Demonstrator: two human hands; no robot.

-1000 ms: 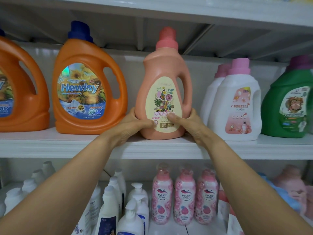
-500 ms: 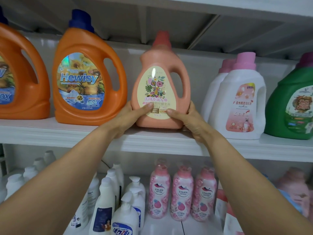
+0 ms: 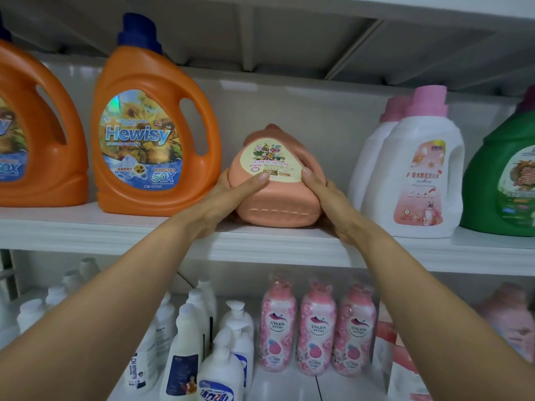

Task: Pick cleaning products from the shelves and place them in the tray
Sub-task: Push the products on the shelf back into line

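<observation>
A salmon-pink detergent jug [image 3: 278, 198] with a cream flowered label is tipped far back on the upper shelf [image 3: 275, 244], its base turned toward me and its cap pointing to the rear wall. My left hand [image 3: 228, 198] grips its left side, thumb across the front. My right hand [image 3: 321, 195] grips its right side the same way. No tray is in view.
Orange Hewisy jugs [image 3: 153, 134] stand left of the pink jug. White jugs with pink caps [image 3: 419, 172] and a green jug [image 3: 506, 175] stand to the right. Below are white pump bottles [image 3: 202, 342] and three pink UYAJOY bottles [image 3: 317, 328].
The pink jug stood upright a second ago; both hands have tilted it backward so its bottom now faces me. The hands keep their hold on its lower sides.
</observation>
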